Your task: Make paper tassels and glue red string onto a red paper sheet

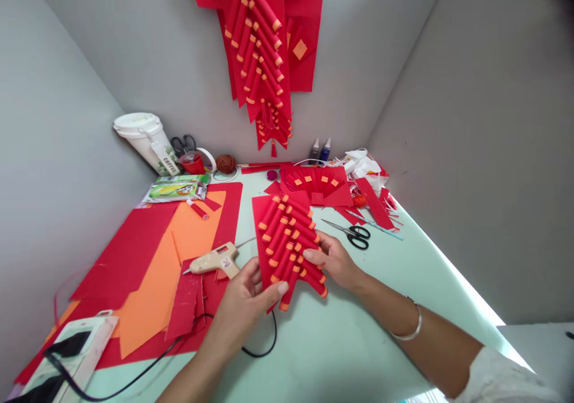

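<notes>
Between my two hands is a red paper firecracker decoration, a red card covered with slanted rows of rolled red tubes with orange ends. My left hand pinches its lower left edge, thumb on the front. At its right side my right hand grips the edge, with the thumb over the tubes. Just left of the decoration, a beige hot glue gun lies on red paper. Black-handled scissors rest on the table to the right of my right hand.
Red sheets and orange sheets cover the table's left. A power strip with a black cord lies at front left. Behind are a tilted white bucket, glue bottles and folded red paper. A larger firecracker decoration hangs on the wall.
</notes>
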### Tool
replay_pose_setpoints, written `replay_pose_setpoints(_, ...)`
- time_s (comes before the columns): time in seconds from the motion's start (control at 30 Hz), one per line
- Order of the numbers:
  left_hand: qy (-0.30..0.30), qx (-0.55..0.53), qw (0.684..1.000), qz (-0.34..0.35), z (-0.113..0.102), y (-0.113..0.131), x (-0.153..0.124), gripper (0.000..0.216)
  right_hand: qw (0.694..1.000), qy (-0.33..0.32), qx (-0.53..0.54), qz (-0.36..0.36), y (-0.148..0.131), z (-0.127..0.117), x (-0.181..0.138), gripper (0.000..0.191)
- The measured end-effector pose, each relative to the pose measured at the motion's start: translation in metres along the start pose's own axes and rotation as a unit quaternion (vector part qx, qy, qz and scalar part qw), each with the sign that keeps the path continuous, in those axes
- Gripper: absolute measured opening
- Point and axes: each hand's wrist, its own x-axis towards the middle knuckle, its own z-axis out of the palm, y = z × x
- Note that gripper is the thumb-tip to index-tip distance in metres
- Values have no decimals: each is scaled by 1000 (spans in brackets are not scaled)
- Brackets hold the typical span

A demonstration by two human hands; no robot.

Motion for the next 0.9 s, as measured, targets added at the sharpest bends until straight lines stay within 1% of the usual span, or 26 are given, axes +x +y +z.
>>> replay_pose_setpoints(0.07,0,8,1000,-3,2,3,-2,53,1000,27,10,5,-9,-11,1,32)
replay_pose_setpoints(0.13,11,29,999,-13,1,4,-5,54,998,61,20,7,-22,-27,-2,32)
replay_pose_setpoints(0.23,10,48,998,-28,0,2,-9,51,995,95,21,16,-44,-56,-17,28)
replay_pose_setpoints(0.27,3,49,998,-29,1,1,-10,49,994,104,18,28,-51,-66,-25,28)
replay_pose_setpoints(0.33,-18,50,998,-30,3,-3,-13,46,989,126,16,81,-62,-82,-43,35)
replay_pose_setpoints(0.4,-48,51,997,-36,6,-7,-16,43,982,142,0,121,-68,-92,-62,41)
replay_pose_setpoints(0.5,-88,58,993,-52,11,-14,-19,40,977,136,-24,164,-65,-93,-82,40)
replay_pose_setpoints(0.6,-112,64,990,-54,13,-13,-22,35,975,113,-34,188,-55,-84,-87,40)
replay_pose_setpoints(0.67,-126,46,990,-42,14,-2,-27,30,975,112,-35,187,-48,-80,-85,42)
replay_pose_setpoints(0.73,-143,8,990,-14,16,18,-39,24,975,128,-32,178,-41,-80,-81,42)
replay_pose_setpoints(0.77,-149,-16,989,9,17,29,-47,25,975,137,-28,175,-39,-81,-79,42)
replay_pose_setpoints(0.83,-187,-41,980,62,18,47,-69,33,973,147,-21,178,-36,-85,-77,41)
replay_pose_setpoints(0.87,-195,-36,979,45,16,52,-81,32,972,148,-20,181,-34,-86,-77,40)
replay_pose_setpoints(0.9,-192,-28,981,13,14,51,-93,26,972,149,-21,182,-33,-88,-77,39)
